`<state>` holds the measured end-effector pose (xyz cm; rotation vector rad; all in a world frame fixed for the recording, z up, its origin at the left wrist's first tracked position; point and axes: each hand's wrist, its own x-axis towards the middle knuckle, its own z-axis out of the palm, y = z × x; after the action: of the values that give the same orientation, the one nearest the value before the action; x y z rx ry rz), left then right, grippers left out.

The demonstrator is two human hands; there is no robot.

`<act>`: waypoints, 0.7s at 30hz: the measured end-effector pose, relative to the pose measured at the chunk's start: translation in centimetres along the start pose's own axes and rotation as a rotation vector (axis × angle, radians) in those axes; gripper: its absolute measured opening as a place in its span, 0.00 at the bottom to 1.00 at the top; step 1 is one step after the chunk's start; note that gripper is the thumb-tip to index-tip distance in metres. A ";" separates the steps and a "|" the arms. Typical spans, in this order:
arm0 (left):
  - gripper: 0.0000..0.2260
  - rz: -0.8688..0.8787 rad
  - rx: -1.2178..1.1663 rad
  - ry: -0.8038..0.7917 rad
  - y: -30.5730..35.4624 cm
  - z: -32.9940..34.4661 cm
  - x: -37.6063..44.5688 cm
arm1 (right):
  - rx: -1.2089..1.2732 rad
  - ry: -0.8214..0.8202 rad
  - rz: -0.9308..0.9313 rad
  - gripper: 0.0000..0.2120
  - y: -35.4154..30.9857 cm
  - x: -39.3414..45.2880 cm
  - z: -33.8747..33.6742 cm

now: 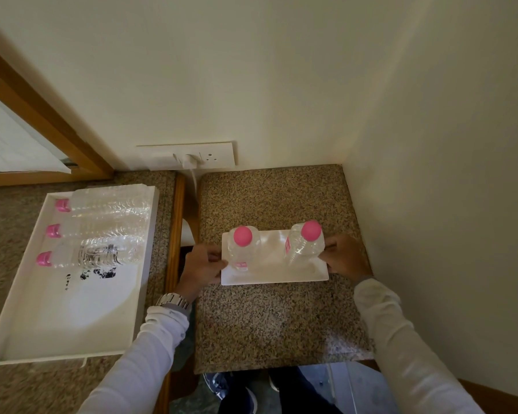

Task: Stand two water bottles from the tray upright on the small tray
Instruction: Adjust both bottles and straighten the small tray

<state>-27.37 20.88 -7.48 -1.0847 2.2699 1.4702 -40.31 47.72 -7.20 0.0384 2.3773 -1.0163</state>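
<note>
- Head view: two water bottles stand on the small tray (274,274), which lies on a speckled stone counter (269,321) in a wall corner.
- I see the left hand (202,268) pinching the tray's left edge and the right hand (346,258) pinching its right edge, likely to steady or shift it without toppling the load.
- Left bottle (243,249) points its pink cap straight up, long axis vertical.
- Right bottle (305,245) stands too, cap up.
- Large tray (27,309), well apart to the left, keeps three bottles (102,231) lying flat, caps pointing left.
- I judge the task essentially done.
</note>
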 end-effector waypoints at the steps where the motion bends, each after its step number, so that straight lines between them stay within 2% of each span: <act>1: 0.16 -0.005 0.000 0.011 0.0 0.1 0.0 | -0.014 0.013 -0.012 0.05 0.1 0.1 0.1; 10: 0.16 0.004 0.025 0.023 0.3 0.1 0.4 | -0.081 0.050 -0.046 0.04 -0.3 0.7 -0.1; 13: 0.16 -0.002 0.014 0.032 0.9 0.3 0.6 | -0.100 0.053 -0.064 0.09 -0.5 1.1 -0.4; 17: 0.15 -0.027 -0.016 0.034 1.5 0.7 1.1 | -0.097 0.044 -0.073 0.10 -0.7 1.7 -1.0; 21: 0.14 -0.032 -0.007 0.046 2.0 1.2 1.8 | -0.126 0.055 -0.082 0.18 -0.6 2.4 -1.4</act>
<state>-30.28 21.50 -7.63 -1.1632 2.2683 1.4565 -43.14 47.74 -7.19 -0.0795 2.5069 -0.9110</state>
